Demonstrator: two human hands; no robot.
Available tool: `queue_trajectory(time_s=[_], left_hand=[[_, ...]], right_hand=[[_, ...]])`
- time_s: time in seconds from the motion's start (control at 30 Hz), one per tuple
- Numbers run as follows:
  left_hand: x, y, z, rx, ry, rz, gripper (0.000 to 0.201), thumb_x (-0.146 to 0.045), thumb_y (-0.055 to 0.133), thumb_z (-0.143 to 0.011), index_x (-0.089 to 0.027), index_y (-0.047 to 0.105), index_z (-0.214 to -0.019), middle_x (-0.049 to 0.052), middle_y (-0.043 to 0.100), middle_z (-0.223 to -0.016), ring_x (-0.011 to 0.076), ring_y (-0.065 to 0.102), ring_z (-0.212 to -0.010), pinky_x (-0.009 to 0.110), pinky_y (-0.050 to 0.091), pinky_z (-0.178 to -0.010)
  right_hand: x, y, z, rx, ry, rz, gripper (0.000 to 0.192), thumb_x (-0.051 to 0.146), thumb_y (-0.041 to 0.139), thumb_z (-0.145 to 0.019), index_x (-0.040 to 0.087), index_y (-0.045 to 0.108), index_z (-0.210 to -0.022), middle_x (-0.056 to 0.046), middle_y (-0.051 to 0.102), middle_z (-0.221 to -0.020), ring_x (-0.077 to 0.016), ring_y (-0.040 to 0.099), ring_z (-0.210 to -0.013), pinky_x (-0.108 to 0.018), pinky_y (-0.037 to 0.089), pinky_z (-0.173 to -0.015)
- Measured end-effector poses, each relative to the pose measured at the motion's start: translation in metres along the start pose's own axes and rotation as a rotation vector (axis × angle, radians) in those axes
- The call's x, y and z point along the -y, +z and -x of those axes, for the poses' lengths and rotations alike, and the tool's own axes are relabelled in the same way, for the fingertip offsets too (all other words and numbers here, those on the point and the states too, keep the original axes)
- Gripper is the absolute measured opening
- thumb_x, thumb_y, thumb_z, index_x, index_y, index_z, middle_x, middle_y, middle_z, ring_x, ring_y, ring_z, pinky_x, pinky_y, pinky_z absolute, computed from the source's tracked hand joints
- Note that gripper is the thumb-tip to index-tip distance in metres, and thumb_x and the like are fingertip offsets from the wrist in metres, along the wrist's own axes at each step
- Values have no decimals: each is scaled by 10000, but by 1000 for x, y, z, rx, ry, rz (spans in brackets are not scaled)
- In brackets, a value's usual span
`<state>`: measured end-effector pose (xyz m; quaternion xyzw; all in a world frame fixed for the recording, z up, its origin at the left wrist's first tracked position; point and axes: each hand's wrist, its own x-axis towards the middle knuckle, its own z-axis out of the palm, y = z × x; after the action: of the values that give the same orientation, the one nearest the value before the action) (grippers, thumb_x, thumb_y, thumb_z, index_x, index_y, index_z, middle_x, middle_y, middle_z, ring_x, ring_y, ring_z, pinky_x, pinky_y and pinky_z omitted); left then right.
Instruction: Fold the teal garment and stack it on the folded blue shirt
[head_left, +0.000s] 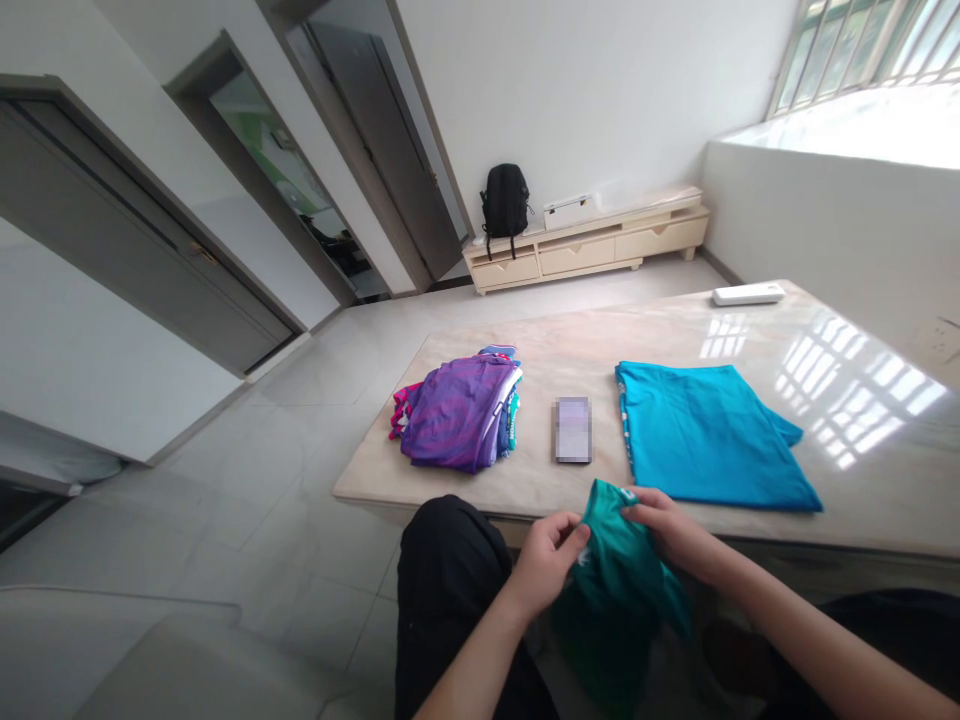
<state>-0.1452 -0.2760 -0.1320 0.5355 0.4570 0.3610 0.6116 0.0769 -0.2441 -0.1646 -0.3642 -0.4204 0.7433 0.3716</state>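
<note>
Seated view down onto a pale stone table (862, 480). Below the table's near edge, over the lap: a dark green garment (622, 575), bunched and hanging downward. Left hand (546, 558) pinching the garment's top edge from the left; right hand (667, 525) gripping the same edge from the right, both hands closed on cloth and close together. On the table just beyond the hands: a flat-spread turquoise shirt (705, 435), reaching nearly to the near edge. Left of that shirt: a small blurred phone (573, 429), then a folded pile of purple and multicoloured clothes (457, 412) near the table's left edge. Bare glossy tabletop right of and beyond the shirt, with window glare; a white remote (748, 294) at the far edge. Beyond the table: open tiled floor, a low cream cabinet (585, 250) with a black backpack (504, 205), grey doors, white walls.
</note>
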Motion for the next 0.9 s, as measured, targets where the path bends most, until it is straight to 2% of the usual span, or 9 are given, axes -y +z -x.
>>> queue_trajectory(time_s=[0.1, 0.2, 0.27, 0.33, 0.47, 0.57, 0.63, 0.77, 0.9], left_hand=[[1, 4, 2, -13, -38, 167, 471, -592, 698, -872, -123, 668, -900, 18, 614, -740, 120, 514, -654, 235, 392, -645], [1, 8, 4, 4, -49, 236, 459, -581, 725, -858, -131, 664, -920, 33, 636, -789, 127, 555, -697, 239, 425, -684], [1, 11, 5, -17, -52, 291, 456, -567, 764, -830, -130, 674, -927, 43, 654, -813, 134, 578, -722, 239, 441, -703], [0, 13, 6, -51, -42, 294, 448, -543, 783, -822, -129, 682, -963, 54, 681, -851, 140, 599, -750, 238, 452, -723], [1, 12, 6, -57, -21, 159, 427, -489, 792, -827, -113, 694, -1005, 62, 716, -892, 152, 621, -787, 240, 462, -754], [2, 7, 3, -181, -11, 25, 396, -493, 725, -872, -120, 698, -1005, 39, 712, -851, 159, 613, -759, 244, 457, -718], [2, 2, 1, -222, 13, -156, 325, -432, 748, -849, -139, 714, -986, 24, 708, -843, 172, 609, -773, 250, 442, -715], [0, -4, 0, -196, 71, -504, 157, -308, 786, -794, -174, 740, -862, -5, 677, -808, 163, 569, -754, 246, 374, -679], [-2, -3, 2, -216, 130, -557, 178, -318, 675, -899, -167, 718, -815, -9, 622, -753, 149, 535, -721, 248, 344, -664]], right_hand=[[-2, 2, 0, 66, 23, 66, 354, 486, 724, -845, 150, 703, -954, -46, 722, -863, -173, 644, -740, -279, 514, -717], [-6, 5, 3, 124, 35, 185, 455, 483, 836, -734, 140, 720, -1009, -59, 728, -928, -211, 642, -832, -296, 520, -755], [-12, 6, 4, 98, 27, 270, 509, 422, 905, -637, 144, 726, -1024, -47, 723, -937, -219, 621, -861, -290, 513, -756], [-19, 8, 2, 51, 20, 336, 424, 392, 899, -630, 142, 732, -929, -24, 703, -844, -198, 590, -797, -272, 492, -700], [-27, 7, -2, 4, 2, 369, 274, 352, 844, -654, 139, 673, -682, 8, 615, -643, -146, 504, -653, -244, 422, -591], [-25, 4, -2, -37, -11, 324, 308, 386, 853, -645, 147, 706, -772, -11, 671, -732, -176, 558, -721, -262, 470, -640], [-20, 1, -1, -47, -7, 277, 389, 473, 846, -671, 153, 728, -859, -37, 712, -824, -209, 609, -786, -298, 517, -703], [-12, -4, 1, -68, 8, 200, 503, 622, 796, -715, 149, 731, -875, -65, 727, -846, -216, 642, -760, -341, 546, -727], [-9, -5, 0, -79, -10, 186, 541, 663, 794, -701, 143, 712, -828, -45, 697, -764, -179, 602, -667, -302, 516, -649]])
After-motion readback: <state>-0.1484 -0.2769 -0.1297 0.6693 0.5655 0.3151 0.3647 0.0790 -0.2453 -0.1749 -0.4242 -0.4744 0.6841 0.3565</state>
